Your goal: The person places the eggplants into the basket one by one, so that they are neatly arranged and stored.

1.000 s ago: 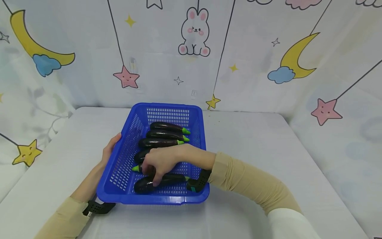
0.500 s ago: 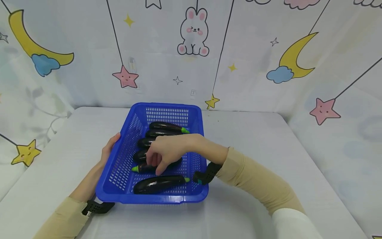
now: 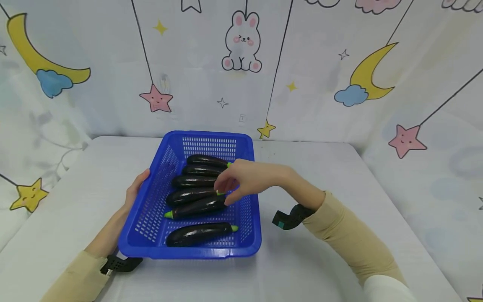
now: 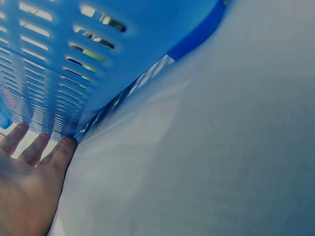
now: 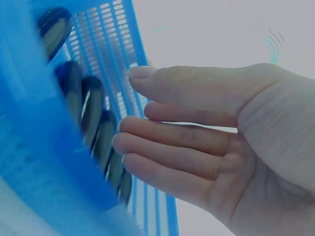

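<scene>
A blue plastic basket [image 3: 188, 252] with slotted sides holds several glossy dark eggplants. Most lie in a row with green stem ends to the right; one eggplant [image 3: 196, 208] points its stem left. The nearest eggplant [image 3: 200, 235] lies apart, by the front wall. My left hand [image 3: 136, 186] rests against the basket's left side, and in the left wrist view its extended fingers [image 4: 33, 150] touch the slotted wall. Over the basket's right part is my right hand [image 3: 250, 178], holding nothing, its fingers loosely extended and thumb apart in the right wrist view.
The basket stands on a table with a white cloth [image 3: 309, 239]. Behind it hangs a pale backdrop [image 3: 203, 75] printed with moons, stars and a rabbit. Each wrist wears a black device, such as the right wrist device [image 3: 292, 217].
My right hand has left the eggplants at the front of the basket and moved up and right. The left-pointing eggplant has come into fuller view. My left hand stays at the basket's side.
</scene>
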Available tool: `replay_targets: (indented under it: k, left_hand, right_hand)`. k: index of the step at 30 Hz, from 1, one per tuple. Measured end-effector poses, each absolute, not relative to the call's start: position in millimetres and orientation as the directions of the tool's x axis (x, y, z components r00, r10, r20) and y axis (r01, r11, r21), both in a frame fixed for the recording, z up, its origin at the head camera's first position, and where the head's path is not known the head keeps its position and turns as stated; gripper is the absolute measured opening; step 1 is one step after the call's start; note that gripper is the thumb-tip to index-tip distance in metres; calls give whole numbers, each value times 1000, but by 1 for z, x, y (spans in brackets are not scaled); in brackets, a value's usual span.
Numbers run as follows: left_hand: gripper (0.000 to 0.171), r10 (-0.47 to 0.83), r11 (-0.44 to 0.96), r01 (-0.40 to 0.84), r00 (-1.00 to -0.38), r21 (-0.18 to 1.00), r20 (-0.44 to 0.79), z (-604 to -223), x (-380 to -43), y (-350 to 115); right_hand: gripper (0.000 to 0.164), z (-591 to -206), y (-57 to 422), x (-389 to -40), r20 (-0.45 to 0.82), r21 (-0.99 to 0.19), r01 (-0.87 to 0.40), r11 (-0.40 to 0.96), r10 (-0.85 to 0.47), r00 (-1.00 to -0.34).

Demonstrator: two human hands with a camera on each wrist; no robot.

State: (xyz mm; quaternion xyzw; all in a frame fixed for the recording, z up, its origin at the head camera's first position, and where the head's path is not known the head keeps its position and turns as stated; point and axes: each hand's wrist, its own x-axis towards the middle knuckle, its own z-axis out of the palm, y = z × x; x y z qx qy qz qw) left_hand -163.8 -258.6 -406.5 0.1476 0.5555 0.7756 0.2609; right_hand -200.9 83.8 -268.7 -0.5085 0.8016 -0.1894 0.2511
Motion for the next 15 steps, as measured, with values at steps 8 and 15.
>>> replay_targets:
  k: [8, 15]
  left_hand:
    - [51, 594, -313, -252, -804, 916, -18, -408, -164, -260]
    - [52, 592, -343, -238, -806, 908, 12, -409, -164, -259]
  right_hand:
    - [41, -276, 122, -206, -114, -601, -671, 433, -878, -465]
    - [39, -282, 159, -207, 23, -661, -627, 413, -823, -567]
